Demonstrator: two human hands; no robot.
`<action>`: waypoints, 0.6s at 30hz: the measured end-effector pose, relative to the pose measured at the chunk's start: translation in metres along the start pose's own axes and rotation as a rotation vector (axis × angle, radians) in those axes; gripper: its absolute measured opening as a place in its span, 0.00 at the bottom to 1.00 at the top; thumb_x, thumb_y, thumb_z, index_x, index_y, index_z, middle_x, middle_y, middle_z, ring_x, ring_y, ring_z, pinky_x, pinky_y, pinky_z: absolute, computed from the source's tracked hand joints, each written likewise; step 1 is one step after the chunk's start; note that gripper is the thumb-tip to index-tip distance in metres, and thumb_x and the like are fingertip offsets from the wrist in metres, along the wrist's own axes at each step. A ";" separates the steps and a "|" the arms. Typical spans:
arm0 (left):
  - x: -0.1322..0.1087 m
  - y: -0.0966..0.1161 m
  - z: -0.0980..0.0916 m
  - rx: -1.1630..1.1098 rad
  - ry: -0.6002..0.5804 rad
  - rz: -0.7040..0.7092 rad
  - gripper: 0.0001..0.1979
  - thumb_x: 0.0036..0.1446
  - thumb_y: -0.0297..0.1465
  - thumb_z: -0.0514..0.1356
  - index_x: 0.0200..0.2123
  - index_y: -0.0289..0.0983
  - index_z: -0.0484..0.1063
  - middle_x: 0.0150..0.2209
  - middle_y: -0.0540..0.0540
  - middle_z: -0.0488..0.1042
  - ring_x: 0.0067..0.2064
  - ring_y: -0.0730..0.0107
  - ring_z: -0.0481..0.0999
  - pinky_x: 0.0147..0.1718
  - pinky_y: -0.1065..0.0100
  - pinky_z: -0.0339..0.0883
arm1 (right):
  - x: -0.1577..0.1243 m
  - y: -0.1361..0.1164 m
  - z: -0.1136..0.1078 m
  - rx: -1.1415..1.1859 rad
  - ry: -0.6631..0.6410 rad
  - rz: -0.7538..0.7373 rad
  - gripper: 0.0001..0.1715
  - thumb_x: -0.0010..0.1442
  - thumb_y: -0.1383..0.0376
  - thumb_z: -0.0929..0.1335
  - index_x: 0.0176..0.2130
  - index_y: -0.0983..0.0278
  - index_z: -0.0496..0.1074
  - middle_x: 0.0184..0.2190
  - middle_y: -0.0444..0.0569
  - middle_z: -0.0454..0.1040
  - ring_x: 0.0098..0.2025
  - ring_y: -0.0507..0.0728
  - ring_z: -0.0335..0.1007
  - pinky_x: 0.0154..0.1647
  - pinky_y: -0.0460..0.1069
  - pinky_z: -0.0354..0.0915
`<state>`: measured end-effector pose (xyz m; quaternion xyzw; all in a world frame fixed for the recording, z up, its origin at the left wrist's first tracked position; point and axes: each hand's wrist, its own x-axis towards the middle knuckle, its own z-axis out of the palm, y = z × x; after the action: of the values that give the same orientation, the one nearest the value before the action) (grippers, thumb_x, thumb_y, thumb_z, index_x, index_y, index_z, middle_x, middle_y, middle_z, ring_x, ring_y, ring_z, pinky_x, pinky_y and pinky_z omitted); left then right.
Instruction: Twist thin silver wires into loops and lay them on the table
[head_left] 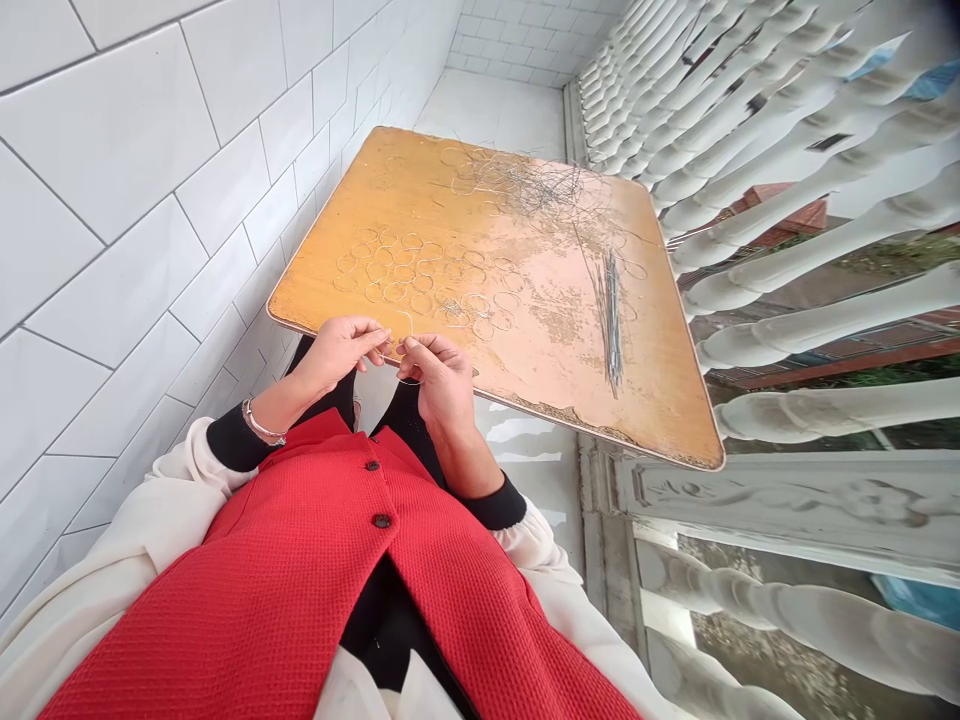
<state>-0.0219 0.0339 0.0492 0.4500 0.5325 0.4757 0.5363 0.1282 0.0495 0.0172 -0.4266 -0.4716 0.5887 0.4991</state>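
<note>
My left hand [337, 352] and right hand [442, 380] are up at the near edge of the worktop [660, 400], wrists angled inward, fingertips almost meeting. Both are closed in a tight pinch on a thin wire ring [410, 322], which hangs just off that edge between them. Out on the worktop, dozens of small wire rings [397, 290] lie flat in loose rows, a tangle of wire [540, 190] sits toward the far edge, and a bundle of straight wires [613, 320] lies off to my right. A metal bracelet [262, 428] circles my left wrist, above black cuffs [236, 442].
</note>
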 end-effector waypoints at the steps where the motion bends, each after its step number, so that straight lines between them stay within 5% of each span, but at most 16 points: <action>1: 0.000 0.000 0.000 -0.005 0.009 0.001 0.10 0.61 0.26 0.60 0.26 0.32 0.72 0.27 0.49 0.75 0.24 0.81 0.72 0.21 0.77 0.59 | 0.000 0.000 0.000 0.003 -0.003 -0.003 0.12 0.50 0.57 0.73 0.26 0.61 0.72 0.18 0.40 0.68 0.21 0.48 0.61 0.26 0.46 0.64; 13: 0.000 -0.013 -0.002 -0.167 -0.098 -0.033 0.06 0.60 0.28 0.63 0.31 0.32 0.75 0.27 0.48 0.78 0.22 0.81 0.73 0.18 0.78 0.56 | 0.000 0.009 0.005 0.030 0.066 -0.113 0.12 0.52 0.56 0.73 0.26 0.62 0.73 0.19 0.39 0.69 0.21 0.47 0.59 0.27 0.46 0.61; 18: 0.001 -0.017 0.000 -0.301 -0.057 -0.075 0.07 0.57 0.30 0.67 0.30 0.32 0.75 0.27 0.48 0.78 0.26 0.79 0.76 0.23 0.78 0.64 | -0.003 0.008 -0.001 0.068 0.057 -0.074 0.15 0.53 0.52 0.75 0.32 0.61 0.77 0.28 0.42 0.76 0.25 0.47 0.65 0.29 0.46 0.65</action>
<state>-0.0212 0.0326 0.0319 0.3577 0.4564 0.5167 0.6299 0.1283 0.0465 0.0093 -0.4081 -0.4525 0.5731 0.5480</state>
